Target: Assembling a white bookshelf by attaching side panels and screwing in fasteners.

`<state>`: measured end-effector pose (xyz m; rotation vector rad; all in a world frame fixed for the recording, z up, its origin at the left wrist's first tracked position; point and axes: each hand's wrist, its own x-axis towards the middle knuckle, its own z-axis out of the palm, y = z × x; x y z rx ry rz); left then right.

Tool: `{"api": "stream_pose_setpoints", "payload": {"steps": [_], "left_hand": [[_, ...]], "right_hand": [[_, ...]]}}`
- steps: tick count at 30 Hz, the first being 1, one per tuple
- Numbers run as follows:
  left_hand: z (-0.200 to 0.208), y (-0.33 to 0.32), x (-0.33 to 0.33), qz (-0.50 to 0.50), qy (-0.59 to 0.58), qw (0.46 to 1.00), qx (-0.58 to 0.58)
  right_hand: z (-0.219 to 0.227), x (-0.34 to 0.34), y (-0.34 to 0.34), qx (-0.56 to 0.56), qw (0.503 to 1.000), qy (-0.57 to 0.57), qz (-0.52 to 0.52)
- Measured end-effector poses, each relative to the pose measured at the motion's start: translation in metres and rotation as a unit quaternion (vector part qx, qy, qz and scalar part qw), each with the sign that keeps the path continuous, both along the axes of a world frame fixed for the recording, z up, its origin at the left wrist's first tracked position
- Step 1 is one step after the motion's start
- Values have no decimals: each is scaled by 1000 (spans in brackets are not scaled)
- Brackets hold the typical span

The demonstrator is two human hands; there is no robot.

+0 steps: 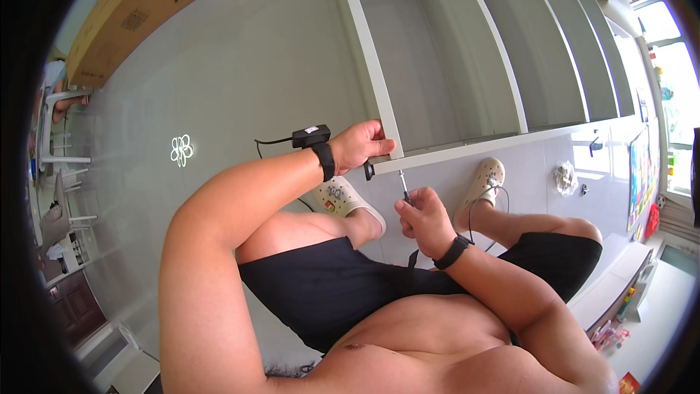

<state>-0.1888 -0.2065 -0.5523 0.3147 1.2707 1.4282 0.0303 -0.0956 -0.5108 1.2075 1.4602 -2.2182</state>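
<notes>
A white shelf unit (373, 66) lies on the floor in front of me, its compartments facing up. Its near left corner is gripped by my left hand (354, 149), the fingers curled over the side panel. A small black caster or foot (369, 170) sticks out at that corner. My right hand (426, 222) is closed around the dark handle of a screwdriver (403, 184). The screwdriver's metal shaft points at the near end panel, close to the same corner. Whether its tip sits in a screw is too small to tell.
A long cardboard box (142, 14) stands at the far left. On the floor to the right are a clear plastic bag (565, 178) and a small dark part (584, 190). Black cables run from my wrist straps. My feet in beige clogs (485, 182) flank the corner.
</notes>
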Motion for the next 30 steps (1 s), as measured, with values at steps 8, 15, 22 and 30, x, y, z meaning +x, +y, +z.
{"api": "stream_pose_setpoints", "payload": {"steps": [8,15,22,30], "left_hand": [[-9,-5,-1,-8,6,1000,-6],[-14,-5,-2,2,13,1000,0],[-11,-3,-1,1,2,1000,9],[-14,-6,-2,-3,1,1000,11]], "right_hand": [[12,-5,2,-41,998,-9,-46],[10,-6,-6,-30,997,2,-64],[4,-5,-2,-17,997,-5,-78],[3,-3,-14,37,998,-2,-58]]}}
